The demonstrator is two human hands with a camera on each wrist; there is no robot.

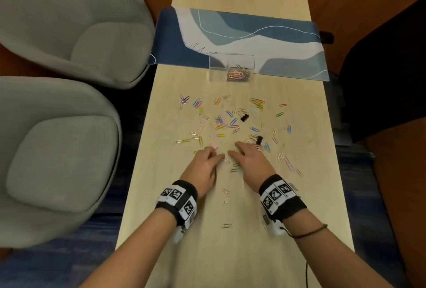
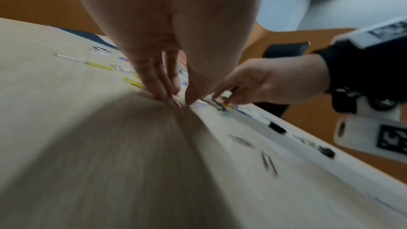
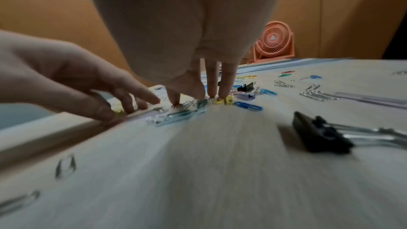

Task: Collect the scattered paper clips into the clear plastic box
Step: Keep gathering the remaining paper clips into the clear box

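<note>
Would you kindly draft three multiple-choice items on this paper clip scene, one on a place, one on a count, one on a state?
1. Where does the clear plastic box stand?
A. Beyond the scattered paper clips, at the blue mat's near edge
B. On a grey chair
C. Beside the wrists

2. How many black binder clips lie on the table?
A. None
B. Two
C. Five

3. What state is the box in?
A. Empty
B. Holding some clips
C. Tipped over

Answers: 1 A, the head view shows it past the clips, partly on the mat; 2 B, one binder clip mid-scatter, another near the right hand; 3 B, coloured clips lie heaped inside.
</note>
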